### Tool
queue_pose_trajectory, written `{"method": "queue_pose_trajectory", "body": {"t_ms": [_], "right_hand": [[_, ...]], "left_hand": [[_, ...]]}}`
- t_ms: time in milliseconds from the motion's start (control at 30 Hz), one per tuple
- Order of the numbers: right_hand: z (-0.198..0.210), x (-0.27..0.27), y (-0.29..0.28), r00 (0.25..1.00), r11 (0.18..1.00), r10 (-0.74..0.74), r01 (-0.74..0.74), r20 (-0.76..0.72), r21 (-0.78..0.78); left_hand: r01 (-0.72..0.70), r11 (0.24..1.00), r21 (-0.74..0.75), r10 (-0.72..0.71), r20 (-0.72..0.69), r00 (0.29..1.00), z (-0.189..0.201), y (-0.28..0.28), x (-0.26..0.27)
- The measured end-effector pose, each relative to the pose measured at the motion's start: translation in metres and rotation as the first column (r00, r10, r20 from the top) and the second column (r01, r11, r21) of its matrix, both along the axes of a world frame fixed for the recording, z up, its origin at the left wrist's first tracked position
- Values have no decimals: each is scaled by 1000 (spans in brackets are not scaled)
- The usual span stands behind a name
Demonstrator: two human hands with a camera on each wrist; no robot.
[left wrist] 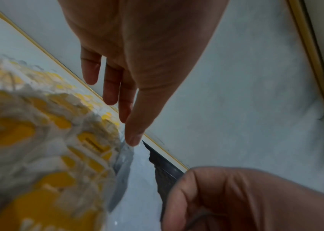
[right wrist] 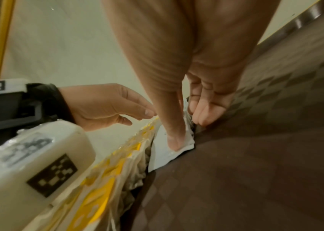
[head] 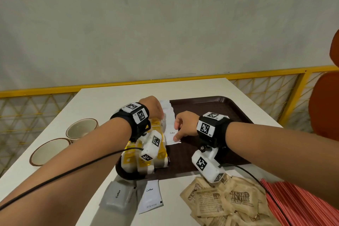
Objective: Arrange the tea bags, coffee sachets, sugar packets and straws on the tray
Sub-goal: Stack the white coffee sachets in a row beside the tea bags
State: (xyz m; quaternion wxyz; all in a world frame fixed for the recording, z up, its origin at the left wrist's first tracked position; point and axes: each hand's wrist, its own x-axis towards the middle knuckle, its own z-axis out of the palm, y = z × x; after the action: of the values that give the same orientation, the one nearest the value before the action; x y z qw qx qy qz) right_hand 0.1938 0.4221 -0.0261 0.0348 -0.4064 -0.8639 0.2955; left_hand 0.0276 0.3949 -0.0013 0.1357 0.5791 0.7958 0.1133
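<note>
Along the left edge of the brown tray point(head: 211, 101), the yellow tea bags point(head: 157, 154) stand in a row, white coffee sachets point(head: 171, 132) just beside them. Right hand point(head: 185, 124) pinches the near sachets, thumb on top; left hand point(head: 152, 106), fingers relaxed, steadies the far end. Best squared by pressing both ends together (gently, so none tips). Only the head view shows the sugar packets point(head: 227, 202) and red straws point(head: 300, 205) waiting off the tray's near edge.
</note>
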Motion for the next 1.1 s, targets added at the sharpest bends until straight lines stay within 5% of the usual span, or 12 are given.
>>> {"method": "queue_pose_trajectory", "body": {"t_ms": [200, 400, 567, 733, 1100], "right_hand": [[1, -2, 1, 1000, 1000, -13, 13, -16, 14], [3, 0, 0, 997, 1000, -6, 6, -72, 13], [9, 12, 1, 981, 986, -52, 21, -185, -165], [13, 15, 7, 916, 927, -271, 166, -294, -337], [5, -34, 14, 947, 950, -273, 238, -169, -201]], "left_hand": [[59, 998, 17, -58, -61, 996, -2, 4, 8], [-8, 991, 132, 1, 56, 998, 0, 0, -6], [-110, 972, 209, 74, 173, 982, 2, -14, -23], [-165, 965, 203, 114, 244, 963, 1, -25, -35], [-175, 965, 194, 133, 209, 969, -1, -25, -24]]}}
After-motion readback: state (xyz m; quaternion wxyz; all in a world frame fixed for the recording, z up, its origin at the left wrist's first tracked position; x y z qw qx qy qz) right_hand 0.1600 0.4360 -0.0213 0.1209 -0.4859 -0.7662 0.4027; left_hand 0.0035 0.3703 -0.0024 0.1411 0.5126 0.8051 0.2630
